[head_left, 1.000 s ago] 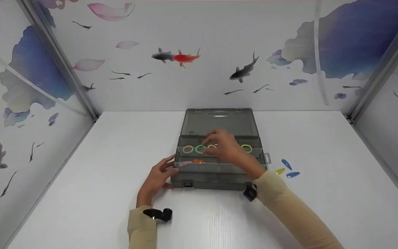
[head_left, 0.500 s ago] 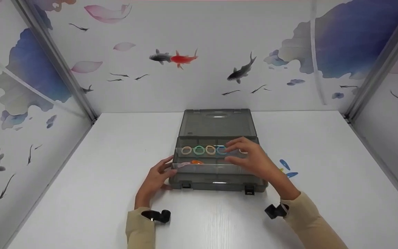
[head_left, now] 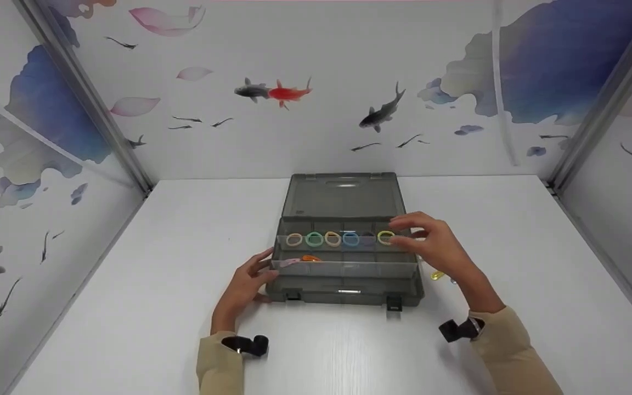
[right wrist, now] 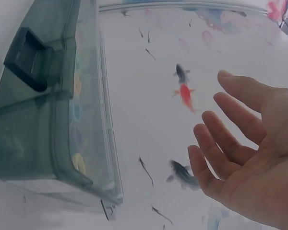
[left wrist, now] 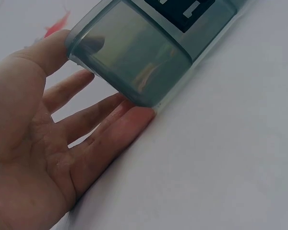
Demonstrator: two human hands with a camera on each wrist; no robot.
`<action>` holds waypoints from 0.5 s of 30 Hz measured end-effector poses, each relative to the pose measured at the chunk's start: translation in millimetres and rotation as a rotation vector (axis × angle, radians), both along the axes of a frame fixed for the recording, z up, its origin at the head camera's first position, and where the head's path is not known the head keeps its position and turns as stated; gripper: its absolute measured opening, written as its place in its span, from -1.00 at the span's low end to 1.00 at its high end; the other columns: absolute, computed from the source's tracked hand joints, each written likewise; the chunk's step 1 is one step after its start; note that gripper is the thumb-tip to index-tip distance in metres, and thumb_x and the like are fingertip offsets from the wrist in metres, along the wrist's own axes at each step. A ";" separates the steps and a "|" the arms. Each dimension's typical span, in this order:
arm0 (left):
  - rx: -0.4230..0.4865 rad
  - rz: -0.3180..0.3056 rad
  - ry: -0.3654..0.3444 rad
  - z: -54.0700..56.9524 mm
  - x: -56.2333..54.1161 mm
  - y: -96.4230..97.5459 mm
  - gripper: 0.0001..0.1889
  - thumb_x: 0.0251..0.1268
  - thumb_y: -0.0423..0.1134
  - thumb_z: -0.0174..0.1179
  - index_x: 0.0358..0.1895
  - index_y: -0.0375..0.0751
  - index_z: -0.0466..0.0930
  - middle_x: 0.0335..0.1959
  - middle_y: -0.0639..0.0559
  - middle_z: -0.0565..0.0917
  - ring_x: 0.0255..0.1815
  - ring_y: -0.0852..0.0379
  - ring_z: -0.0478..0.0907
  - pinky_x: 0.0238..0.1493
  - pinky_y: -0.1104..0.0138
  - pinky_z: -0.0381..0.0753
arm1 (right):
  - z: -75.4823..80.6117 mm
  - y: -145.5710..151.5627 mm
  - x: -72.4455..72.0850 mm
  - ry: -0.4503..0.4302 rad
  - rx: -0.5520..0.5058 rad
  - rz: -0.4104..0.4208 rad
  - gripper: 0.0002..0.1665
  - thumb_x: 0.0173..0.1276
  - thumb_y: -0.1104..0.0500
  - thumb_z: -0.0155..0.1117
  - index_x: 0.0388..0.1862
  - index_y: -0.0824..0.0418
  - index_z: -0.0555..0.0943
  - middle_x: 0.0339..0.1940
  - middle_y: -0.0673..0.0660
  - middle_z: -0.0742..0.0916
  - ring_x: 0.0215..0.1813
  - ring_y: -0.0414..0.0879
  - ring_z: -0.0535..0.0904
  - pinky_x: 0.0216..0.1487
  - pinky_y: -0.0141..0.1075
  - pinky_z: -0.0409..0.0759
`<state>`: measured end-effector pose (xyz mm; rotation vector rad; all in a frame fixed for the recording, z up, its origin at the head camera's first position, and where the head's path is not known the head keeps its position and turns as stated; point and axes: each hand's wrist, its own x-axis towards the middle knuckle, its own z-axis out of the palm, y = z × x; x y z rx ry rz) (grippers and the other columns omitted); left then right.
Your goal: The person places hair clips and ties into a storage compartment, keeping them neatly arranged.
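A grey translucent compartment box stands with its lid tipped back. My left hand rests against its left side; in the left wrist view the thumb touches the upper edge and fairly straight fingers lie along the side and bottom. Over the box's right edge hovers my right hand, fingers spread and holding nothing in the right wrist view. Small hair ties show in the back row, among them a green one, a blue one and a yellow one by the right fingertips.
An orange clip and a pink clip lie in the middle row. On the white table, right of the box, lies a yellow hair clip; the right hand hides others. A printed wall stands behind.
My right hand has moved right from over the middle of the back row to the right edge, uncovering the blue and other hair ties. My left hand has stayed on the box's left side.
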<state>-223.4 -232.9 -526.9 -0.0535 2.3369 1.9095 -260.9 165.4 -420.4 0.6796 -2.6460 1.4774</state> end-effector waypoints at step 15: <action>-0.006 -0.009 0.003 1.0 0.4 -0.1 -0.34 0.38 -0.10 0.28 0.52 0.14 0.30 0.52 -0.25 0.32 0.41 -0.31 0.41 -0.20 0.05 0.74 | -10.3 64.5 -18.6 -0.075 0.021 -0.118 -0.40 0.37 -0.11 0.36 0.32 0.09 0.57 0.33 0.16 0.61 0.28 -0.06 0.54 0.05 -0.63 0.48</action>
